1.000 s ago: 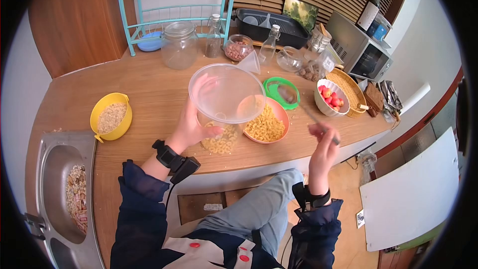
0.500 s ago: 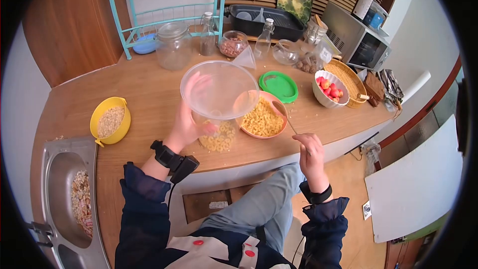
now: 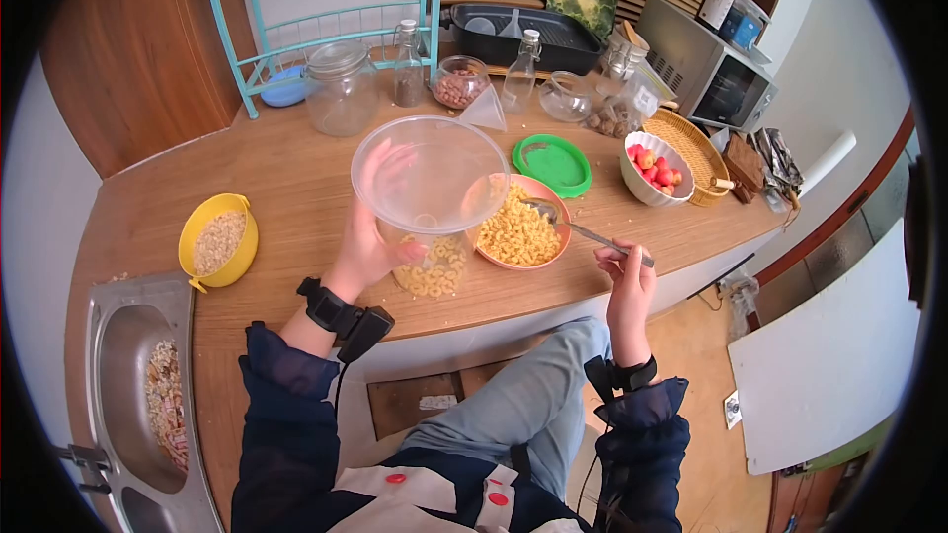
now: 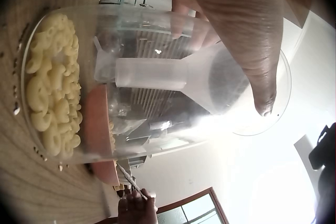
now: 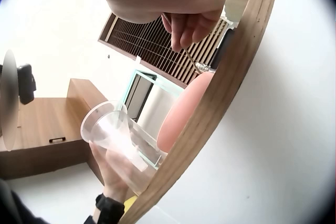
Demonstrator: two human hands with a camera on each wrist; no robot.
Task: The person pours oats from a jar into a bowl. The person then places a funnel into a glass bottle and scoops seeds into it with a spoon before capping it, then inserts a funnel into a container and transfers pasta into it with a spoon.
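Observation:
My left hand [image 3: 365, 252] grips a clear jar [image 4: 142, 29] near its top, thumb on the near side and fingers around the far side. A wide translucent funnel [image 3: 432, 173] sits in the jar's mouth, its spout hanging inside. Curly macaroni [image 4: 52, 87] covers the jar's bottom. Just right of the jar stands a pink bowl [image 3: 515, 265] heaped with more macaroni [image 3: 518, 227]. My right hand [image 3: 629, 291] pinches the handle of a metal spoon [image 3: 592, 235], whose head lies in the macaroni at the bowl's right side.
Behind the pink bowl lies a green lid [image 3: 551, 168]. A white bowl of red fruit [image 3: 657, 176] and a wicker tray [image 3: 691, 153] stand to the right. Glass jars, bottles and a small funnel [image 3: 486, 111] line the back. A yellow bowl [image 3: 219, 242] of flakes stands left, near the sink [image 3: 123, 375].
The right hand has brought the spoon, earlier raised and blurred, down left into the macaroni. The left hand keeps its hold on the jar. The head view has shifted slightly.

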